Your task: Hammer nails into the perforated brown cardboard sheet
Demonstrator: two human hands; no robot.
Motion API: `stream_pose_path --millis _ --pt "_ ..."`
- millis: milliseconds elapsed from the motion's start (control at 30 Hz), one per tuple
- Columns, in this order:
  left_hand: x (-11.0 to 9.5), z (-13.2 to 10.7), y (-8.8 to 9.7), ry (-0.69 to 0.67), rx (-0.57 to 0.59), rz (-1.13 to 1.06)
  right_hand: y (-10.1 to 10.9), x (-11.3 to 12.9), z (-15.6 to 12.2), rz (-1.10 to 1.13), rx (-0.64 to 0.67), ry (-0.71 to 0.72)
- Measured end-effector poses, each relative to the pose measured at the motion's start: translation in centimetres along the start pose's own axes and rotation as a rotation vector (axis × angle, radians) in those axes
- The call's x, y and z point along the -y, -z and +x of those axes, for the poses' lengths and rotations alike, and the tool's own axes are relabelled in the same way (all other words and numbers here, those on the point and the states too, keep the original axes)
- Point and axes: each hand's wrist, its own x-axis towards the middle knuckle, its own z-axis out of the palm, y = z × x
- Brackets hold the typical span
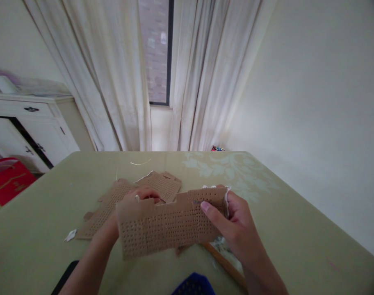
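A brown cardboard piece punched with rows of small holes [165, 225] is held up over the green table [297, 229]. My right hand [236, 229] grips its right end, thumb pressed on the front face. My left hand [137, 196] holds the left top edge from behind, fingers curled over it. White thread or trim shows at the piece's upper right corner [225, 190]. More perforated cardboard pieces [162, 182] lie flat on the table behind and to the left.
A white paper scrap [70, 235] lies at the left. A wooden stick [225, 264] lies under my right hand. A blue mesh object [194, 285] sits at the near edge. A white cabinet [36, 135] and red bag [8, 178] stand at the left; curtains hang behind.
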Motion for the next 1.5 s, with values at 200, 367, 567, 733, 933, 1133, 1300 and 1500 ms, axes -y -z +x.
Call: stream_pose_path --millis 200,367,567,733,933,1133,1300,1500 --pt "-6.9 -0.1 0.1 -0.467 -0.010 -0.196 -0.5 -0.4 -1.0 0.265 0.110 -0.165" --pt "-8.8 -1.2 -0.7 -0.456 -0.102 -0.135 -0.8 -0.4 -1.4 0.401 0.183 -0.200" --pt "-9.4 -1.6 -0.3 -0.549 -0.218 -0.075 -0.9 0.1 -1.3 0.420 0.240 -0.172" --pt "-10.2 -1.8 -0.2 -0.561 -0.256 -0.107 -1.0 0.4 -1.2 0.413 0.272 -0.168" --pt "-9.4 -2.9 -0.9 -0.382 -0.150 -0.103 -1.7 0.2 -1.0 0.394 0.265 -0.165" --pt "-4.3 0.3 1.3 -0.027 -0.325 -0.216 -0.7 0.5 -0.3 0.193 -0.054 0.037" --pt "-5.9 -0.6 3.9 0.055 -0.728 -0.035 -1.0 0.2 -0.5 -0.380 -0.260 0.355" --pt "-11.1 -2.8 1.3 -0.714 -0.221 0.309 -2.2 0.4 -1.8 -0.493 -0.039 0.420"
